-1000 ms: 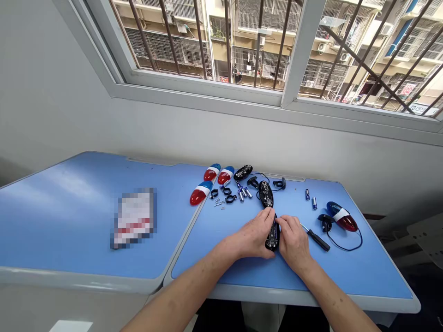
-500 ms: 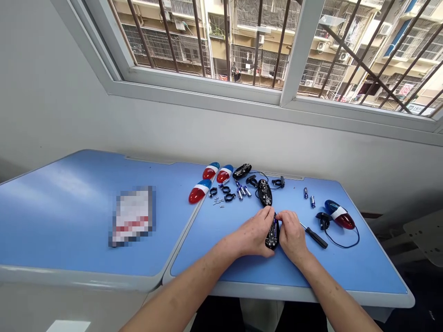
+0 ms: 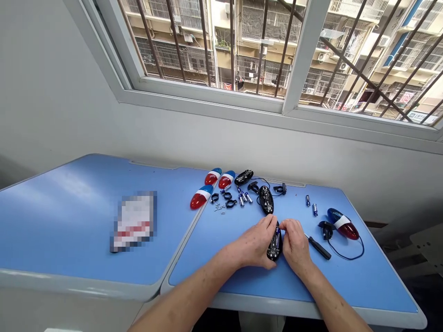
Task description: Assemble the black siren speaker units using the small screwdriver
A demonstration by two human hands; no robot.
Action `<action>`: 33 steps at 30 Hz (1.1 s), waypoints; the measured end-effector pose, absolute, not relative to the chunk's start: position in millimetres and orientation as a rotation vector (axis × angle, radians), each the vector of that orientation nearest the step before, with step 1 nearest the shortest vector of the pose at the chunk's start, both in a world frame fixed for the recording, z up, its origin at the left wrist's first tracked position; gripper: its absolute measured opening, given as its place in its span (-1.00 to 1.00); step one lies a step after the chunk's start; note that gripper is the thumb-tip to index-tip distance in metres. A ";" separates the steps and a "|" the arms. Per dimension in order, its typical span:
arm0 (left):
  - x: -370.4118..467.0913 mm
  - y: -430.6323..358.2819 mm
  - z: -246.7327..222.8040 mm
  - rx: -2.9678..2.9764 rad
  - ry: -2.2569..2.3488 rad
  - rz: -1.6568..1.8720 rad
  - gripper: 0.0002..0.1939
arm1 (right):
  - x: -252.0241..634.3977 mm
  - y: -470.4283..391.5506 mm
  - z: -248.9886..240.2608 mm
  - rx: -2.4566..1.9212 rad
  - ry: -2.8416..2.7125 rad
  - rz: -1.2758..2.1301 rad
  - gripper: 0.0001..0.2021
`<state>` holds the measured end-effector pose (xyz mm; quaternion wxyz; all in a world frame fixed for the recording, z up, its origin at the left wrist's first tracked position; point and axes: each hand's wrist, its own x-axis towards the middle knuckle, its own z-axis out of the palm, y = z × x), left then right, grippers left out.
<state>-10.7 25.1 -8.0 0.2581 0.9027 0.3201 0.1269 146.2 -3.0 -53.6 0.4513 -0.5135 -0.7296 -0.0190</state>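
Note:
My left hand (image 3: 255,243) grips a black oval light base (image 3: 274,250) from its left side, fingers at the far end and thumb at the near end. Inside this base, circuit parts and a blue battery (image 3: 278,229) show. My right hand (image 3: 295,240) is closed, its fingertips pinched at the base's upper right edge beside the battery. What those fingertips hold, if anything, is hidden. A second opened black light base (image 3: 266,200) lies just beyond my left fingers. Right of my right hand rests a black-handled screwdriver (image 3: 320,248).
Red, white and blue covers (image 3: 201,197), black clamp rings (image 3: 230,203), small screws (image 3: 219,208) and loose batteries (image 3: 241,199) lie left of centre. A third base (image 3: 244,177) is behind. Rightward are two batteries (image 3: 314,210) and a covered light (image 3: 342,224) with a cable.
The view has tilted slightly, so everything sits a little lower in the picture. Both hands keep nearly the same hold at the black light base.

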 end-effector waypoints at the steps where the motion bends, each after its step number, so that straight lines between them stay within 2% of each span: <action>1: -10.7 25.2 -8.4 2.455 0.866 0.343 -0.15 | 146.6 -3.1 -53.4 -1.265 -1.804 -0.047 -0.69; 6: -11.1 25.6 -13.0 2.443 0.856 0.366 -0.07 | 147.8 -4.2 -52.7 -1.244 -1.793 -0.034 -0.70; 12: -11.0 25.2 -12.0 2.444 0.854 0.337 -0.15 | 150.1 -5.0 -52.5 -1.238 -1.797 -0.009 -0.70; 26: -10.7 22.4 -11.9 2.437 0.847 0.334 -0.06 | 150.7 -5.4 -54.7 -1.256 -1.783 0.090 -0.72; 33: -10.7 22.8 -10.7 2.480 0.844 0.309 -0.15 | 150.5 -6.6 -52.7 -1.233 -1.788 0.048 -0.72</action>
